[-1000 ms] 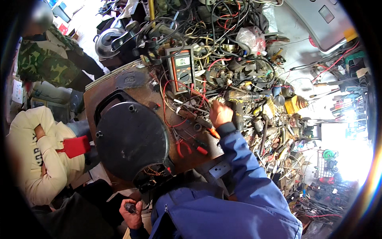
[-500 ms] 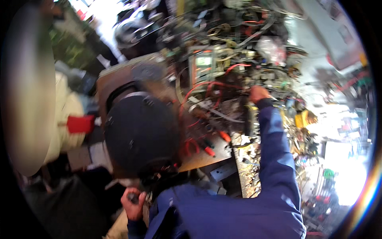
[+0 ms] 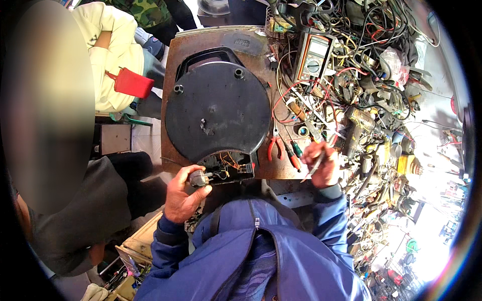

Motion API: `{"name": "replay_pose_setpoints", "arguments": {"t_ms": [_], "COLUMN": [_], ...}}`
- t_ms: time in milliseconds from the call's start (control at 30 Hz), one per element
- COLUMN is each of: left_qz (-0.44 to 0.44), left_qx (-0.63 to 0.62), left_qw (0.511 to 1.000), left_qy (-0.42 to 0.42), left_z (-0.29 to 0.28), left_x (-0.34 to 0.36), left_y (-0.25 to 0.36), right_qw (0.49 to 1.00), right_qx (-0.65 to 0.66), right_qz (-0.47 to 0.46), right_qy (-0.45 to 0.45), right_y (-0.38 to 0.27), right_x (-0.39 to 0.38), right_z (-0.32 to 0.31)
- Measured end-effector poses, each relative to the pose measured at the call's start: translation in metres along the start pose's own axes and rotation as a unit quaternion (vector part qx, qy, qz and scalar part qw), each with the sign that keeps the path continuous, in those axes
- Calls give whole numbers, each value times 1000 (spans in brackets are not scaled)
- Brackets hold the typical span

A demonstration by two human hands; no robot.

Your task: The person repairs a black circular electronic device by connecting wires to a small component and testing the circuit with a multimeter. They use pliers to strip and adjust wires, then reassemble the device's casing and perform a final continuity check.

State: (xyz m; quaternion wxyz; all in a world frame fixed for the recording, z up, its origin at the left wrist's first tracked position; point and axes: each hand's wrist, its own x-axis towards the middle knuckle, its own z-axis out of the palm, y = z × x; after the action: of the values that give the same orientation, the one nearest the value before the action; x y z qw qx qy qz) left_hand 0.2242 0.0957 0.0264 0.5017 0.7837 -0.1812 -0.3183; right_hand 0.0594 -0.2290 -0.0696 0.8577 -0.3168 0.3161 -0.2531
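Note:
A round black appliance base [image 3: 216, 105] lies upside down on a rusty brown board [image 3: 173, 45], its lower housing open on orange wires [image 3: 230, 162]. At that opening my left hand [image 3: 185, 199] pinches a dark grey connector part [image 3: 198, 178] with metal prongs. My right hand [image 3: 325, 166] grips a slim silver tool [image 3: 314, 168] angled down-left at the board's right side. Beside it lie red pliers [image 3: 276, 145], a red-handled screwdriver [image 3: 294, 159] and a green-handled one [image 3: 296, 149]. A multimeter [image 3: 312, 62] with red leads rests at the board's upper right.
Tangled cables, tools and parts heap along the right, with a cordless drill [image 3: 359, 120]. A seated person in a cream top [image 3: 113, 60] with a red item [image 3: 133, 83], another in dark clothing [image 3: 85, 210], and one in camouflage [image 3: 140, 11] are at the left. A wooden drawer [image 3: 138, 238] stands lower left.
My left hand has risen with the dark part to the appliance's opening. My right hand has left the clutter and come back lower, now holding a silver tool. The view has shifted.

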Motion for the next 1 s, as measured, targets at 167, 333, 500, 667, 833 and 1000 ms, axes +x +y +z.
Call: {"name": "replay_pose_setpoints", "arguments": {"t_ms": [167,333,500,667,833,1000], "left_qz": [5,9,-16,-36,-15,11], "left_qx": [120,95,53,31,-102,-153], "left_qw": [988,983,990,997,994,988], "left_qy": [98,159,132,67,28,11], "left_z": [-17,-26,-25,-37,-35,-30], "left_x": [-24,-49,-59,-64,-69,-66], "left_y": [0,-7,-2,-14,-20,-28], "right_qw": [926,813,678,647,667,731], "right_qx": [-368,-514,-647,-697,-641,-621], "right_qz": [-40,-268,-348,-309,-379,-282], "right_qy": [-71,-55,34,-32,20,-19], "right_y": [34,29,74,95,80,124], "right_x": [-14,-2,37,46,38,63], "right_z": [-3,-16,-50,-72,-53,-124]}}
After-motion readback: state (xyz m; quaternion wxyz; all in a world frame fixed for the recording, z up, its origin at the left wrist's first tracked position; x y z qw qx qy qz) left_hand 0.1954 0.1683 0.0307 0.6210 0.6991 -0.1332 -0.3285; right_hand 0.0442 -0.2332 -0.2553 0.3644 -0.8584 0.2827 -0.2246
